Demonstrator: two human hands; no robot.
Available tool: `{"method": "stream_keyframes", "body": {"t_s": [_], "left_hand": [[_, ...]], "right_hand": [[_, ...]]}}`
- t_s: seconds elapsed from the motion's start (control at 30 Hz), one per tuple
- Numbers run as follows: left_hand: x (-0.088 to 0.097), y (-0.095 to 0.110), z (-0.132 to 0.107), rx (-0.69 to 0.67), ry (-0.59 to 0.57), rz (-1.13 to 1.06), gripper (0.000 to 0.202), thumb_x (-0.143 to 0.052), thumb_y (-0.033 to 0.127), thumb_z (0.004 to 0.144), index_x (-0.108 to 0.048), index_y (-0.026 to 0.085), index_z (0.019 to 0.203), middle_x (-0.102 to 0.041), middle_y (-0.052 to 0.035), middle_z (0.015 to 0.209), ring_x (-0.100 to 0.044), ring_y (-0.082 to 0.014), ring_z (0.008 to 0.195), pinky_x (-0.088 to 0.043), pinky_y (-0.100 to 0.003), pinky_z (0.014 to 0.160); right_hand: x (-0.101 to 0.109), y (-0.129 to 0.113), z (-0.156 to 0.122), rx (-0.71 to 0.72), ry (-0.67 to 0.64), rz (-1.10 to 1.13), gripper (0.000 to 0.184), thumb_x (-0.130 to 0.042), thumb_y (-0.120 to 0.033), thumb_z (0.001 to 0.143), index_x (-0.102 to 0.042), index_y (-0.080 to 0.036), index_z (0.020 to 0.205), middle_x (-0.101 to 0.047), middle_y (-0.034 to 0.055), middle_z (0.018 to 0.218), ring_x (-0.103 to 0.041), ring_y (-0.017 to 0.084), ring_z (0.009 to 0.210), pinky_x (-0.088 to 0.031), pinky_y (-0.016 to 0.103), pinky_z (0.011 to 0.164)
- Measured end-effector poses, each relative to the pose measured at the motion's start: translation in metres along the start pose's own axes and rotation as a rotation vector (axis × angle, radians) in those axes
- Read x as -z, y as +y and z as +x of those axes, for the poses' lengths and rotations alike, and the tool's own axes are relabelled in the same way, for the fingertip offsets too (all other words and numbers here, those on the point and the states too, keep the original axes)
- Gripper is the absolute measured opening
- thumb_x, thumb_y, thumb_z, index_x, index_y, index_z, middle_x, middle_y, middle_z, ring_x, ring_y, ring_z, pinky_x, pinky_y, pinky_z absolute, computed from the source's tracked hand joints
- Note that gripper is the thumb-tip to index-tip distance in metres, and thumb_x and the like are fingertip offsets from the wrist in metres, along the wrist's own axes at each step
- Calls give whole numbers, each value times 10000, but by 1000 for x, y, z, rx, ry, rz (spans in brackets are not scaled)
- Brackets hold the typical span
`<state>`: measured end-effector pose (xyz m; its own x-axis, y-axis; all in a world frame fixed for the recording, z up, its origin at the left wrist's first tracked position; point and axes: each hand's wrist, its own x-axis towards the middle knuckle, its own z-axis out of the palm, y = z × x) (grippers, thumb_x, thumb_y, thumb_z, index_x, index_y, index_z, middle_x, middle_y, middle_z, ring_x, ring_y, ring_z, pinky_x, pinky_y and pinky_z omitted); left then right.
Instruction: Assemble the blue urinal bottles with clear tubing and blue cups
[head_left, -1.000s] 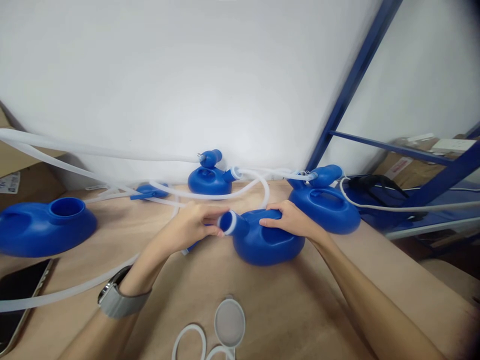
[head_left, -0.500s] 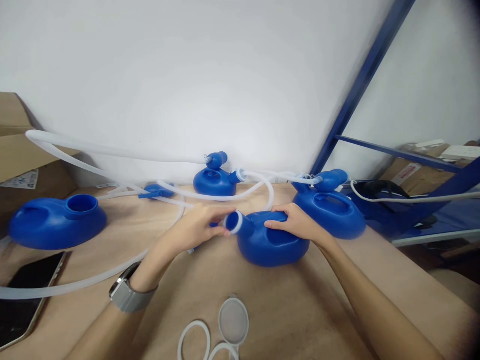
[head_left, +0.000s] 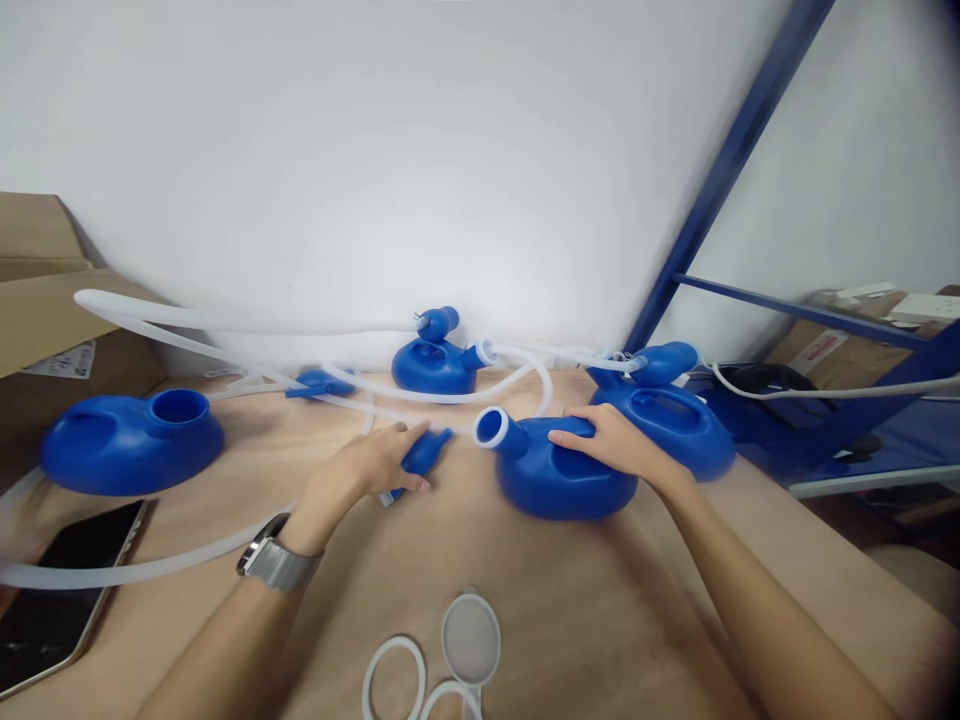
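Observation:
A blue plastic bottle [head_left: 566,475] with a white-rimmed open spout lies on the wooden table [head_left: 570,610]. My right hand [head_left: 611,440] is closed over its handle on top. My left hand [head_left: 371,462], with a watch on the wrist, grips a small blue connector [head_left: 420,455] just left of the spout, a short gap apart from it. A clear tube [head_left: 150,565] runs left from that connector across the table.
Three more blue bottles [head_left: 131,440] [head_left: 439,362] [head_left: 664,410] stand around, joined by clear tubes. White rings and a round lid [head_left: 469,640] lie near the front edge. A phone [head_left: 67,590] is at the left, cardboard boxes behind it, a blue metal rack [head_left: 825,400] at the right.
My left hand has pulled away from the spout to the left with the blue connector. The spout now stands free and open. The view shifted slightly.

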<state>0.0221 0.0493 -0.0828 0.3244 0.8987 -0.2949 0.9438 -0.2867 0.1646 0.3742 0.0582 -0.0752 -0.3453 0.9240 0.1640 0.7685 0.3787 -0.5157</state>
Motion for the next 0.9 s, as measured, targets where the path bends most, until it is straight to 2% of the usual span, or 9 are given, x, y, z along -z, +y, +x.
{"method": "stream_keyframes", "body": {"t_s": [0.07, 0.13, 0.33, 0.47, 0.6, 0.7, 0.8, 0.83, 0.9], "left_hand": [[-1, 1, 1, 53, -50, 31, 1092, -746, 503, 764, -185, 227, 1659, -539, -198, 1498, -625, -394, 1258, -496, -436, 1020], [0, 0, 0, 70, -75, 36, 1122, -753, 451, 746, -148, 231, 1665, -546, -196, 1486, -632, -390, 1249, -500, -430, 1014], [6, -13, -1, -7, -87, -36, 1124, -808, 299, 641, -281, 196, 1628, -527, -199, 1532, -564, -374, 1348, -485, -405, 1058], [4, -18, 2, -15, -87, -39, 1071, -809, 239, 608, -374, 198, 1586, -557, -192, 1493, -594, -378, 1300, -509, -415, 1025], [1, -16, 6, 0, -92, -48, 1087, -802, 210, 601, -359, 181, 1593, -525, -195, 1512, -595, -366, 1299, -513, -386, 1021], [-1, -16, 8, 17, -107, -42, 1152, -820, 237, 594, -298, 191, 1620, -507, -201, 1528, -581, -369, 1321, -513, -385, 1020], [-2, -18, 9, 56, -124, -20, 1231, -845, 277, 573, -236, 205, 1641, -495, -218, 1538, -574, -391, 1330, -520, -410, 1013], [-2, -19, 9, 64, -126, -15, 1241, -850, 290, 570, -231, 206, 1643, -492, -223, 1539, -575, -397, 1328, -521, -419, 1013], [-2, -21, 9, 59, -126, -16, 1228, -857, 304, 569, -255, 204, 1636, -504, -226, 1526, -585, -399, 1315, -521, -428, 1013]], "right_hand": [[0, 6, 0, -15, 9, 1, 530, -599, -691, 887, -691, -186, 757, -741, 32, 763, -669, 234, 735, -442, 318, 666], [0, 9, -1, -29, 13, -4, 524, -601, -691, 889, -699, -190, 772, -749, 31, 788, -679, 243, 766, -449, 321, 682], [0, 10, 0, -28, 12, -12, 503, -609, -679, 886, -750, -197, 848, -781, 52, 872, -705, 275, 833, -484, 345, 733], [4, 15, 0, -9, -13, -100, 503, -605, -672, 888, -774, -206, 975, -786, 76, 944, -712, 302, 880, -501, 375, 786], [8, 14, 0, 81, 30, -143, 468, -632, -638, 888, -751, -231, 1086, -751, 98, 1091, -696, 319, 1002, -514, 433, 908], [10, -7, -3, 194, 175, -101, 468, -668, -602, 878, -720, -244, 1175, -685, 115, 1206, -671, 313, 1066, -527, 449, 944], [9, -45, -12, 326, 266, 3, 384, -666, -560, 894, -736, -249, 1109, -694, 117, 1180, -654, 322, 1111, -507, 467, 1003], [6, -59, -17, 373, 206, 41, 352, -663, -541, 903, -741, -253, 1090, -716, 109, 1136, -664, 314, 1087, -515, 458, 990], [-4, -87, -29, 487, -58, 81, 360, -702, -547, 883, -747, -275, 1115, -750, 73, 1079, -689, 287, 1025, -535, 414, 946]]}}
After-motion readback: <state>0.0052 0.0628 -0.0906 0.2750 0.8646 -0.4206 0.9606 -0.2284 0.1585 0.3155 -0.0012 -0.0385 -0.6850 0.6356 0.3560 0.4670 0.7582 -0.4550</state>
